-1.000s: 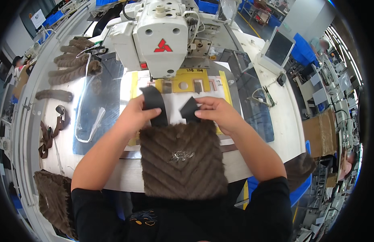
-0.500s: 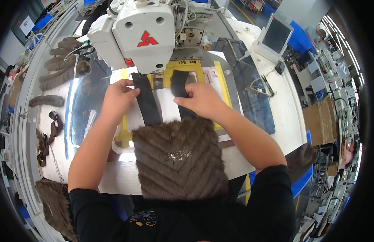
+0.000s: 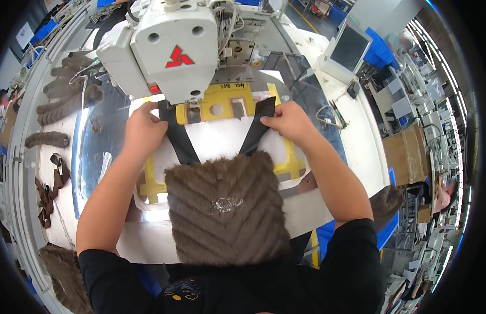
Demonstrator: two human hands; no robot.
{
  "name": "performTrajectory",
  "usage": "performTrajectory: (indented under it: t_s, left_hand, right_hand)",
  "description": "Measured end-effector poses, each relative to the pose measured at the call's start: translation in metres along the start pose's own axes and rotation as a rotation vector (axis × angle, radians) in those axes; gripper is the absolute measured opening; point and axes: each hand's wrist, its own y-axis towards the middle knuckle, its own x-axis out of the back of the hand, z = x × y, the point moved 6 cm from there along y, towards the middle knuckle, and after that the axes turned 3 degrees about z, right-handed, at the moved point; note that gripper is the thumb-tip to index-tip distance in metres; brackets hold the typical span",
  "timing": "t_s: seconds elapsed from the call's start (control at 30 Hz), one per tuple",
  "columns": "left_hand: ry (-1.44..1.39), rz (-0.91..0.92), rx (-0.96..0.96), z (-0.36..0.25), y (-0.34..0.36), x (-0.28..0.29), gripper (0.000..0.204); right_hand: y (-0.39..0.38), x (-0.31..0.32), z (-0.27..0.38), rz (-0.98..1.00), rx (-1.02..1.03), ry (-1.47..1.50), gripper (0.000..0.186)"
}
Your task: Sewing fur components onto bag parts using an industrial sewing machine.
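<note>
Got a red three-part emblem (image 3: 179, 57) on the machine head (image 3: 141, 48) ahead of me. Dark handwritten characters (image 3: 231, 86) near the far edge of my yellow template (image 3: 211, 98). Can't read the wall sheet (image 3: 24, 34) far left: too small from where I am.

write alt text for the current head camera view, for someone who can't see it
A person's left hand and right hand each pinch a black strip reaching from the far edge of a brown fur panel, before a white sewing machine. Brown fur rolls lie at left.
</note>
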Motion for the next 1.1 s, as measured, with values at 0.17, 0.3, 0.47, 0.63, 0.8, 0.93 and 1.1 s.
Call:
performTrajectory:
  t_s: [0.17,0.3,0.47,0.63,0.8,0.93,1.1]
  left_hand:
    - [0.034,-0.022,-0.053,-0.003,0.012,-0.004,0.051]
    - [0.044,-0.004,-0.022,-0.004,0.017,-0.007,0.048]
    - [-0.015,-0.037,0.023,0.007,0.044,-0.006,0.04]
    - [-0.17,-0.2,-0.234,0.026,0.073,-0.014,0.036]
    - [-0.253,-0.26,-0.422,0.005,0.072,-0.014,0.037]
    - [-0.114,-0.211,-0.224,0.024,0.06,-0.007,0.043]
    - [-0.646,0.274,0.174,0.013,-0.036,-0.002,0.052]
  right_hand:
    - [0.016,-0.003,0.009,0.097,-0.087,0.227,0.024]
    - [0.03,0.001,-0.003,0.063,-0.119,0.087,0.03]
    - [0.047,0.023,-0.002,-0.136,-0.078,0.04,0.034]
    - [0.074,0.011,0.01,0.058,-0.108,0.407,0.028]
    - [0.094,0.001,0.016,0.095,-0.039,0.413,0.02]
    - [0.073,0.005,0.015,-0.05,-0.04,0.549,0.031]
    - [-0.033,0.011,-0.004,0.028,-0.068,0.617,0.048]
